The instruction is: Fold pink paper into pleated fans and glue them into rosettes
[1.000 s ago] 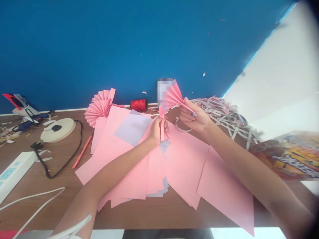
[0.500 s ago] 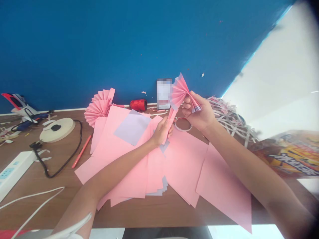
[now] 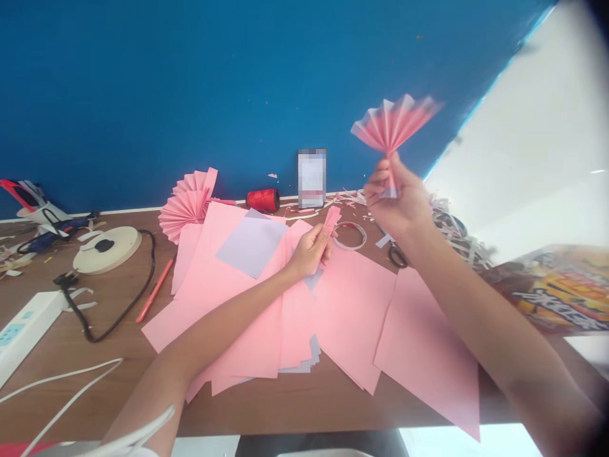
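Observation:
My right hand (image 3: pixel 398 195) is raised in front of the blue wall, closed round the narrow middle of a pink pleated paper fan (image 3: pixel 392 125). The fan's wide pleats spread upward and its short tail shows below my fingers. My left hand (image 3: pixel 310 249) grips a narrow folded pink paper strip (image 3: pixel 332 219) just above the sheets. Beneath it lie overlapping pink paper sheets (image 3: pixel 356 317) and a greyish-lilac square (image 3: pixel 254 241). More pink pleated fans (image 3: pixel 184 212) rest at the back left of the sheets.
A roll of tape (image 3: pixel 349 236) and partly hidden scissors (image 3: pixel 398 255) lie near my right wrist. A red thread spool (image 3: pixel 263 200) and a phone (image 3: pixel 312 179) stand by the wall. Leftward are a red pen (image 3: pixel 155 291), a cream disc with black cord (image 3: pixel 107 250) and a power strip (image 3: pixel 28 330).
My right hand has lifted the fan up and to the right, away from the left hand, and the fan now opens upward. My left hand stays nearly still with the folded strip.

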`<state>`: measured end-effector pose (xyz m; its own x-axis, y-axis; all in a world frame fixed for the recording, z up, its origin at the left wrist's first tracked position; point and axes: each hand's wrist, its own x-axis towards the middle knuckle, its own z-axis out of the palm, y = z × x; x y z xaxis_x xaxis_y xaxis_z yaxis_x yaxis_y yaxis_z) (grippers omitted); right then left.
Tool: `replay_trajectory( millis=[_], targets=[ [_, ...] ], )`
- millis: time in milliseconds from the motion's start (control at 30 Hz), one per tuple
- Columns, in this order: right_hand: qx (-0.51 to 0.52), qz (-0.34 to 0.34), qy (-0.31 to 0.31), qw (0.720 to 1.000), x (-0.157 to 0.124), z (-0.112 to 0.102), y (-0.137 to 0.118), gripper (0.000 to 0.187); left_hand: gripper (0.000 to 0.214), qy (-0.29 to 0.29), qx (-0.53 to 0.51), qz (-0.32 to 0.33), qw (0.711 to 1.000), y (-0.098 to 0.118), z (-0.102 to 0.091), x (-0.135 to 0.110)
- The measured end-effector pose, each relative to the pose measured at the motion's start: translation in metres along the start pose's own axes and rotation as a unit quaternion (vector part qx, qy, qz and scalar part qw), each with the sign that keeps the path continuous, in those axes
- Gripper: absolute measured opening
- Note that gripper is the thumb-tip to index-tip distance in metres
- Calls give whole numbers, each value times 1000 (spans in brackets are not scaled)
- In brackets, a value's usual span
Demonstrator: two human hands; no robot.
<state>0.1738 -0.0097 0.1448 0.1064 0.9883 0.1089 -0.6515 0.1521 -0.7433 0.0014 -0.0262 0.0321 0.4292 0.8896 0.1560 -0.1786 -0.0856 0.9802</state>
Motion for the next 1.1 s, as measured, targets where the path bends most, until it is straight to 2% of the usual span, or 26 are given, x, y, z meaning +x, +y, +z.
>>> replay_trajectory(
  millis=[33, 100, 200, 300, 400, 500, 667, 800, 933, 1100],
  targets=[
    [41, -7, 7, 999, 2, -1, -6, 20, 39, 1, -7, -1, 1000, 0, 0, 0],
    [52, -16, 10, 998, 4, -3, -11, 25, 39, 15, -30, -4, 999, -1, 0, 2],
    [-17, -28, -42, 999, 2, -4, 1, 9, 40, 54, -74, -8, 996, -4, -4, 5],
    [-95, 23, -84, 992, -5, -2, 25, 15, 43, 96, -136, -26, 986, -5, -11, 10],
    [-128, 76, -103, 983, -11, 1, 43, 28, 43, 120, -209, -55, 969, -4, -16, 14],
    [-129, 86, -105, 982, -14, 1, 52, 34, 44, 119, -265, -72, 954, -4, -18, 16],
    [-95, 123, -113, 981, -12, -8, 60, 33, 46, 115, -310, -59, 942, -4, -20, 18],
    [-74, 126, -105, 984, -8, -12, 64, 33, 40, 105, -277, -57, 954, -8, -24, 19],
    [-80, 105, -90, 987, -7, -11, 62, 24, 36, 116, -235, -59, 963, -10, -26, 18],
    [-92, 95, -136, 982, -12, -8, 60, 21, 32, 91, -266, -101, 954, -10, -29, 18]
  ],
)
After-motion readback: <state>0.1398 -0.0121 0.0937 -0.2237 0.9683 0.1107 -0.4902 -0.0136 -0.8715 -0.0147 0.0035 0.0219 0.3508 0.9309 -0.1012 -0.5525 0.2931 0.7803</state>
